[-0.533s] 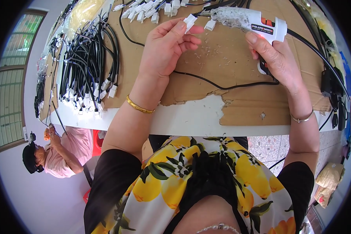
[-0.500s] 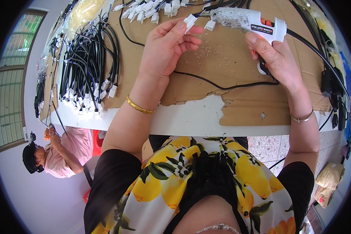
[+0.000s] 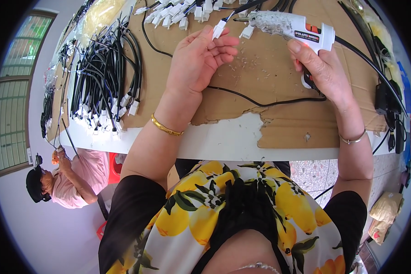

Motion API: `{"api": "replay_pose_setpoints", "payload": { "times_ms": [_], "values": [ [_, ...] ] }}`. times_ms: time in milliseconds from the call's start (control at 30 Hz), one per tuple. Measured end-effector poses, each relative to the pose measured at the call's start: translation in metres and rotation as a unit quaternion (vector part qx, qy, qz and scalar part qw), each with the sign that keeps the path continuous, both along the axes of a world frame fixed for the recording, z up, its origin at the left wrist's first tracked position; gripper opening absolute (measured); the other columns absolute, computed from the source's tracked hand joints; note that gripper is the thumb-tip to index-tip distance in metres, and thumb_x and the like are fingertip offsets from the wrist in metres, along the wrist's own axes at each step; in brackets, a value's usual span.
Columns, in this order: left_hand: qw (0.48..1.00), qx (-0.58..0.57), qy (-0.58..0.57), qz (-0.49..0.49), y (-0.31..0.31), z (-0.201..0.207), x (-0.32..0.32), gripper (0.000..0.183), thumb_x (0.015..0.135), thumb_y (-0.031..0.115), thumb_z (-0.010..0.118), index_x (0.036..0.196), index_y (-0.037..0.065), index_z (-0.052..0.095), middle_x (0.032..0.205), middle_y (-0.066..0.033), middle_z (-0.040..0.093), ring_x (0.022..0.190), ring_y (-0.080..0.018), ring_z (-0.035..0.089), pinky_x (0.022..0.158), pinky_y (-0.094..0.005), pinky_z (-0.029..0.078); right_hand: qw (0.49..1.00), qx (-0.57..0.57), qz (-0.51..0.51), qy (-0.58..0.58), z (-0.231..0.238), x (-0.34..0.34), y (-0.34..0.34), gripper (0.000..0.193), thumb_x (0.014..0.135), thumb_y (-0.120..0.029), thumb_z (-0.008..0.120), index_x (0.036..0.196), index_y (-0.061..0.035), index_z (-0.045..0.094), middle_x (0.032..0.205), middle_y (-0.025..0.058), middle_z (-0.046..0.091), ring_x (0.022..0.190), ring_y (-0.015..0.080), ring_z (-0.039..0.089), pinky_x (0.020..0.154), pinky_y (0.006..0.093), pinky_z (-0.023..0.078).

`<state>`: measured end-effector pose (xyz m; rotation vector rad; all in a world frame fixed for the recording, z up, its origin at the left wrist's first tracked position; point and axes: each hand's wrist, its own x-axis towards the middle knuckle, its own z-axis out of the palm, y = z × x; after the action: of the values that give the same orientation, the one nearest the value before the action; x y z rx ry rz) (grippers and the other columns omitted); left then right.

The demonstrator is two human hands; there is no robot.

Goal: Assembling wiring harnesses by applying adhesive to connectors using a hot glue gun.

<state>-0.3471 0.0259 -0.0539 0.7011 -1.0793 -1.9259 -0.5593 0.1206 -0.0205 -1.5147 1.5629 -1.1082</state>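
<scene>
A white glue gun [image 3: 297,28] is gripped in the right hand [image 3: 322,68], fingers wrapped closed around its handle, with the nozzle directed leftward. Just beside the nozzle tip, a small white connector [image 3: 219,29] is pinched between thumb and fingertips of the left hand [image 3: 198,61]; the remaining fingers are curled. A thin black cable [image 3: 260,101] is seen running below the gun, across the cardboard sheet [image 3: 278,123] on which the work is done. The principal hazard is judged to be contact between the hot nozzle and the left fingertips, since these are held very near the nozzle. Excess glue may be drawn out in strings onto the cardboard, where residue is already visible below the gun. The connector may be twisted out of the narrow pinch if the trailing cable is snagged. To the left of the gun, further white connectors [image 3: 178,13] and bundled black cables [image 3: 102,73] are laid out; stray glue could foul them.
</scene>
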Motion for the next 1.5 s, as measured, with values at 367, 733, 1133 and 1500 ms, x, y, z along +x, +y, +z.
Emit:
{"api": "replay_pose_setpoints", "payload": {
  "times_ms": [367,733,1133,1500],
  "values": [
    [1.0,0.015,-0.011,-0.023,0.0027,0.0006,-0.0032,0.033,0.091,0.023,0.042,0.097,-0.007,0.054,0.082,-0.0165,0.061,0.068,-0.0196,0.058,0.063,-0.0283,0.048,0.998,-0.022,0.029,-0.053,-0.0072,0.0004,-0.0018,0.035,0.081,-0.04,0.057,0.071,-0.0071,0.05,0.06,-0.0016,0.047,0.057,0.0064,0.043,0.051,0.0215,0.035],
    [0.999,0.021,-0.011,-0.043,0.0024,-0.0002,-0.001,0.033,0.091,0.024,0.039,0.098,-0.006,0.053,0.081,-0.0151,0.061,0.068,-0.0191,0.057,0.061,-0.0284,0.046,0.999,-0.023,0.033,-0.031,-0.0028,0.0004,0.0012,0.044,0.078,-0.044,0.061,0.091,-0.0019,0.058,0.071,-0.0012,0.052,0.061,0.0058,0.045,0.053,0.0211,0.038],
    [0.998,0.03,0.001,-0.053,0.0002,-0.0024,0.0007,0.032,0.091,0.024,0.039,0.096,-0.005,0.053,0.079,-0.0137,0.06,0.066,-0.0188,0.057,0.06,-0.028,0.045,0.997,-0.017,0.034,-0.064,-0.0053,0.0028,0.0001,0.033,0.081,-0.039,0.058,0.073,-0.0074,0.051,0.061,-0.002,0.048,0.056,0.005,0.043,0.048,0.0198,0.033],
    [0.998,0.03,-0.021,-0.049,0.002,-0.0012,-0.0002,0.032,0.092,0.025,0.039,0.095,-0.004,0.053,0.078,-0.0122,0.06,0.065,-0.0187,0.054,0.06,-0.0274,0.044,0.997,-0.049,0.033,-0.04,-0.0064,0.0035,0.0006,0.035,0.079,-0.039,0.061,0.083,-0.0053,0.053,0.064,-0.002,0.048,0.057,0.0052,0.043,0.049,0.0204,0.035]
  ]
}}
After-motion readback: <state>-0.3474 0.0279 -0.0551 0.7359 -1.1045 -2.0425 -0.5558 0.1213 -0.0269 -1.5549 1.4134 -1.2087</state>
